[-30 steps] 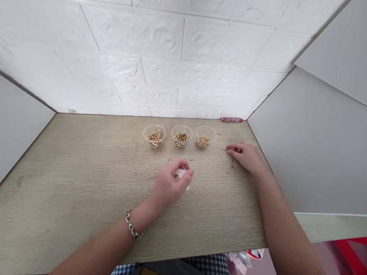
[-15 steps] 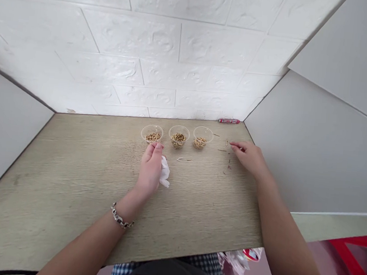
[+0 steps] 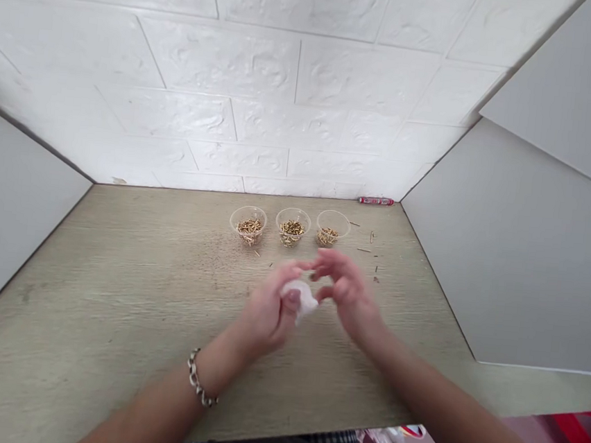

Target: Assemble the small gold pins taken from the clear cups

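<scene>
My left hand, wearing a chain bracelet, is closed round a crumpled white tissue over the middle of the table. Just to its right is my right hand, fingers curved and apart, with nothing clearly seen in them; motion smears both hands. Its fingertips come close to the tissue and the left fingers; whether they touch I cannot tell. Behind the hands stand three clear plastic cups: the left cup, the middle cup and the right cup. Each contains small gold-coloured metal pins.
A few loose pins and dark bits lie right of the cups. Brown specks are scattered at the left. Against the white brick-pattern wall lies a red pen-like tube. Grey panels border the table.
My right hand has left the loose pins at the right and come in beside my left hand. My left hand has moved right and nearer to me, the tissue still in it.
</scene>
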Tool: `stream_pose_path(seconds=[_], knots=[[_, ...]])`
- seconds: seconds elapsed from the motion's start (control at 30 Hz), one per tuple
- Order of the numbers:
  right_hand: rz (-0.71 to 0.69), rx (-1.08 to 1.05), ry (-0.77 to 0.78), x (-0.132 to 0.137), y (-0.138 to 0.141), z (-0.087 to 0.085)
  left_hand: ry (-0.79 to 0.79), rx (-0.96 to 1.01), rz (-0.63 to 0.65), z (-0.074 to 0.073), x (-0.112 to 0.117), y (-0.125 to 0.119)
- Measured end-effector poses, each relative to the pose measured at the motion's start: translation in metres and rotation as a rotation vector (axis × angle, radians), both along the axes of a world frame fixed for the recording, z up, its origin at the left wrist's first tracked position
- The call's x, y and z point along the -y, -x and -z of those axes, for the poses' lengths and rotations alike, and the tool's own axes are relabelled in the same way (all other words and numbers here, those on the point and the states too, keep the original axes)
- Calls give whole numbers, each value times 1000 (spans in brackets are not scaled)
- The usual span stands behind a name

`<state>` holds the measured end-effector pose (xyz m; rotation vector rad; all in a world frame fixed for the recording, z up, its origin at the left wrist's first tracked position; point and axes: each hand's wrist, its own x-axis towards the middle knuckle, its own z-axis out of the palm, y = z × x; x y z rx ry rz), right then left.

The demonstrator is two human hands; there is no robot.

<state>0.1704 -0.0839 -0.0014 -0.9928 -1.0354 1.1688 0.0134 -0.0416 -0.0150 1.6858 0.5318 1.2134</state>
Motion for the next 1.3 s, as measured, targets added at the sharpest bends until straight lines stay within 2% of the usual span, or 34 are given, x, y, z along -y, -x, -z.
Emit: stream_pose_path(seconds=[0.03, 0.07, 0.1, 0.17, 0.27, 0.37, 0.5, 0.67, 0.83, 1.0, 1.13, 1.3], knots=[[-173, -26, 42, 4, 11, -1, -93, 19, 4, 2, 5, -1], [-294, -53, 88, 7, 19, -1, -105, -4, -1, 4, 9, -2], [-359, -83, 145, 9, 24, 0, -52, -43, -5, 4, 12, -3], [-407, -88, 246, 9, 25, 2, -52, -74, -23, 3, 15, -5], [-375, 38, 319, 5, 17, 5, -59, -152, -21, -1, 14, -5], [-284, 150, 337, 1, 11, 2, 28, -238, -67, -4, 8, -3], [-172, 168, 365, -2, 6, -3, 153, -399, -95, -8, -3, 1], [-60, 287, 415, -4, -1, 0, 40, -634, 92, -10, -10, 0], [11, 342, 415, -4, -3, 6, -29, -602, 126, -6, -6, -1], [-25, 324, 348, -5, 0, 13, 61, -605, 109, -9, -3, -2], [-80, 479, 287, -4, 2, 22, 145, -665, 71, -8, -3, -4], [-80, 627, 222, -4, -3, 20, 101, -650, 110, -1, 0, -3]])
